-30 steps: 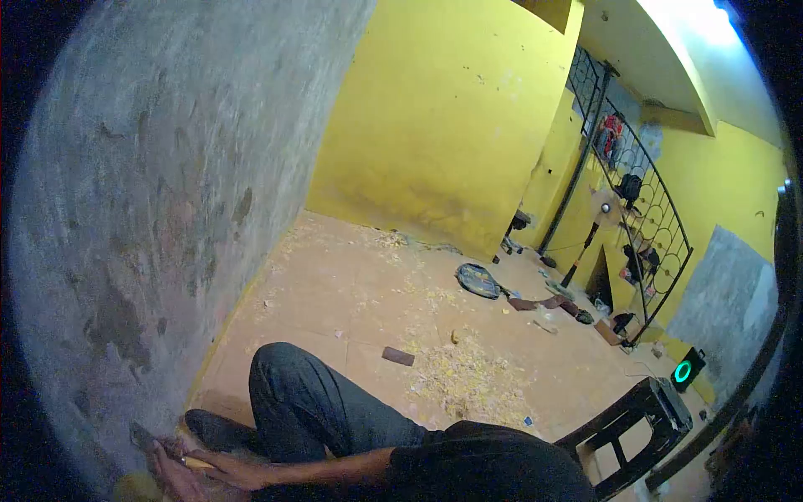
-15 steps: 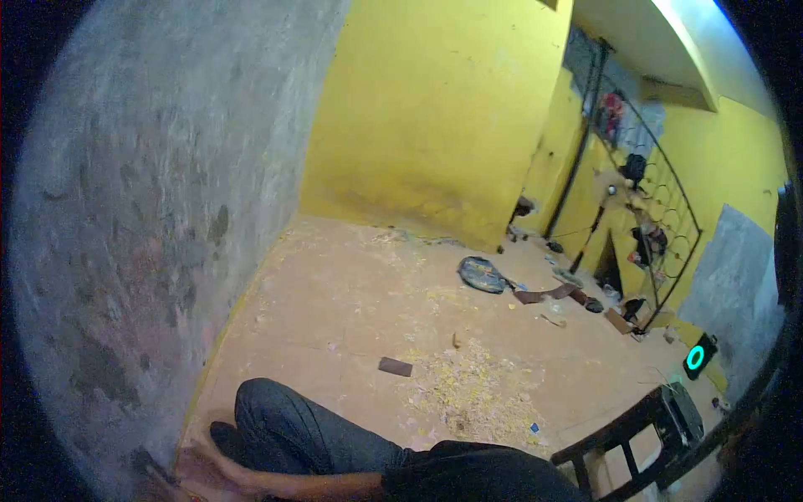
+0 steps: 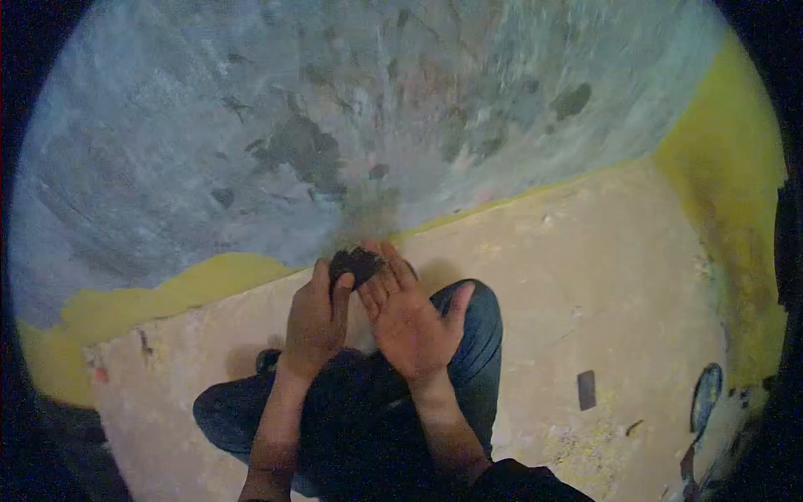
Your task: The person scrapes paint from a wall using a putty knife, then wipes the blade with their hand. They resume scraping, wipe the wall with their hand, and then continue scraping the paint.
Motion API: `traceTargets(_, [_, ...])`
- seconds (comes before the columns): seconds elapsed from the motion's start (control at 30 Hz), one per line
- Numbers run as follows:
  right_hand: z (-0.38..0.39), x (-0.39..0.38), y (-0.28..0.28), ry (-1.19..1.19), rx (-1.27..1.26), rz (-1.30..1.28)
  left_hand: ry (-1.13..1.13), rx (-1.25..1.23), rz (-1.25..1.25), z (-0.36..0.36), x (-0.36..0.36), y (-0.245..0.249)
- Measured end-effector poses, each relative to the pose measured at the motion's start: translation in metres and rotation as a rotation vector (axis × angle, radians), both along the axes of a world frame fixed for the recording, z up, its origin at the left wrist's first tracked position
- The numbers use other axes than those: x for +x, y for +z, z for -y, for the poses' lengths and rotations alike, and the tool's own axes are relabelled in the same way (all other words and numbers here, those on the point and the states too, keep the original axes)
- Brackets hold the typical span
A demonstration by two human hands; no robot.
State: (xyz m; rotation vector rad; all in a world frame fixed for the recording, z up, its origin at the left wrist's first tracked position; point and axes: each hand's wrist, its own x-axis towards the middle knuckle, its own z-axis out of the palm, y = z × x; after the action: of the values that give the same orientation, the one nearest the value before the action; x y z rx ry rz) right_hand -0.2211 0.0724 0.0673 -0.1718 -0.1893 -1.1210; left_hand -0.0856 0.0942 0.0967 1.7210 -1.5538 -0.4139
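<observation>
Close to the foot of the wall, my left hand (image 3: 315, 322) is closed on a dark, rough-edged pad (image 3: 355, 266), thumb on the near side. What the pad is made of does not show clearly. My right hand (image 3: 414, 330) is open, palm up and thumb spread, with its fingertips right beside the pad. Both hands are above my crossed legs (image 3: 473, 326) in dark trousers. Behind them rises the grey, patchy wall (image 3: 468, 109), with bare dark spots.
A yellow strip (image 3: 201, 278) runs along the wall's base. On the pale floor (image 3: 535, 276) to the right are a small dark brown rectangular piece (image 3: 586, 390), scattered yellow flakes (image 3: 585, 456) and a racket-shaped item (image 3: 707, 397). A yellow wall (image 3: 740, 167) stands at the right.
My view has swung left and down from the room to the wall and my lap. Both hands are now in sight, the left one holding the dark pad.
</observation>
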Motion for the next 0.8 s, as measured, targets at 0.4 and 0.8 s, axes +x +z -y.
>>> traceTargets(0.4, [0.011,-0.059,-0.006,-0.216,-0.010,0.127,-0.247,0.089,0.284,0.012,-0.075,0.000])
traceTargets(0.8, [-0.006,-0.063,0.019,-0.317,-0.034,0.073,-0.315,0.026,0.301,-0.018,-0.079,0.013])
